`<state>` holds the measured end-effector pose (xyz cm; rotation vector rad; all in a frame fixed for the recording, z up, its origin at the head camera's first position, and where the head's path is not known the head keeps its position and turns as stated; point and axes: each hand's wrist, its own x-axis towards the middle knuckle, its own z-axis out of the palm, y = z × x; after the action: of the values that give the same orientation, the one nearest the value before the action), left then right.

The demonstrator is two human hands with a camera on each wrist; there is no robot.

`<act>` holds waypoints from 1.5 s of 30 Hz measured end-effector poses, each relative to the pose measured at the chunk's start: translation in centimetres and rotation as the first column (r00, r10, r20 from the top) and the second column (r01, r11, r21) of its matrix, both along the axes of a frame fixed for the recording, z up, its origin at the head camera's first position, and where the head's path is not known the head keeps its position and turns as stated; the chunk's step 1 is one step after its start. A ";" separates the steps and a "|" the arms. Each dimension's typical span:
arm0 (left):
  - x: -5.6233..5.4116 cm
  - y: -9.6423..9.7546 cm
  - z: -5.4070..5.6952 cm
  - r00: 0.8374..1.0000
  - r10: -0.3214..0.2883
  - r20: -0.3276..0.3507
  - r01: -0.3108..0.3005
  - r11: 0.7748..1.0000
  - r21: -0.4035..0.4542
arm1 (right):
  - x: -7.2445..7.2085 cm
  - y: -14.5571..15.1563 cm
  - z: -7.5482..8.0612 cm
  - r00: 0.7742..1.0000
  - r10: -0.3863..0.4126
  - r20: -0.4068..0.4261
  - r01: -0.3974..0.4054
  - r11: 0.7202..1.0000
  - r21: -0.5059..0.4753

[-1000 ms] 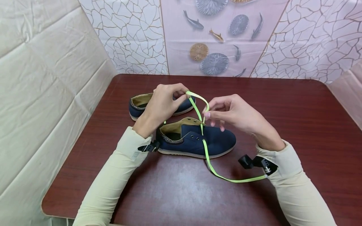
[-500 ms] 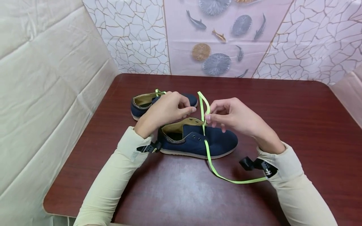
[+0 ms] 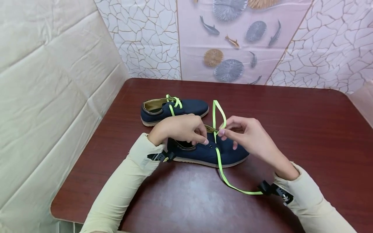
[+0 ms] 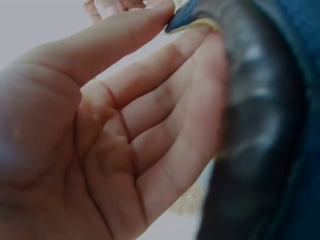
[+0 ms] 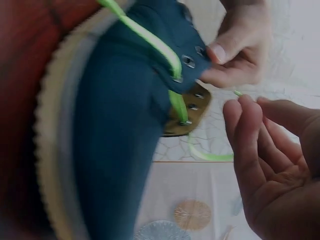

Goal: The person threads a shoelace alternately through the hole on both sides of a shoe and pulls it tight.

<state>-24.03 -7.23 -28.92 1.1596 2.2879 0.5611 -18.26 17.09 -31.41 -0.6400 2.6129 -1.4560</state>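
A navy lace-up shoe (image 3: 234, 153) stands on the table, toe to the right. My left hand (image 3: 187, 128) pinches its near eyelet flap (image 5: 186, 59) between thumb and fingers, covering part of the opening. The neon yellow-green shoelace (image 3: 220, 165) passes through the front eyelets. One part trails over the near side toward my right wrist; the other rises in a loop above the far flap. Fingertips of my right hand (image 3: 247, 133) pinch this lace near its end, just above the shoe. In the right wrist view, a small lace tip (image 5: 238, 93) shows at those fingertips.
Behind, to the left, a matching navy shoe (image 3: 192, 106) has a yellow-green lace (image 3: 177, 103) threaded in it. Both stand on a dark red-brown table (image 3: 306, 145). Patterned cloth (image 3: 227, 48) hangs along the back, and pale cloth (image 3: 58, 97) on the left.
My left hand let go of the lace loop, moved down toward me and took hold of the near eyelet flap. My right hand keeps the lace pinched. The view has shifted slightly.
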 end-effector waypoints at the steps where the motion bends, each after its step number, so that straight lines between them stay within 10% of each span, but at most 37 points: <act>1: 0.0 0.1 -0.1 1.000 -0.004 0.013 0.004 1.000 -0.002 | 0.2 0.0 -0.3 1.000 -0.007 -0.013 0.007 1.000 -0.006; 19: -0.1 0.7 -1.1 0.996 -0.022 0.087 0.028 0.998 -0.060 | 3.8 -1.3 -3.9 0.976 -0.137 -0.168 0.146 0.988 0.042; 40: -0.7 0.3 -0.9 0.986 -0.099 0.133 0.094 0.995 0.042 | 3.9 -1.7 -5.3 0.932 -0.116 -0.343 0.137 0.990 0.038; 45: -1.0 -0.2 -1.1 0.980 -0.048 0.191 0.034 0.996 0.079 | 3.7 -1.9 -5.4 0.932 -0.097 -0.350 0.112 0.993 0.024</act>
<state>-24.98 -7.46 -30.00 1.1326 2.0896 0.7178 -14.52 15.20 -36.86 -0.8355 2.9788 -1.4221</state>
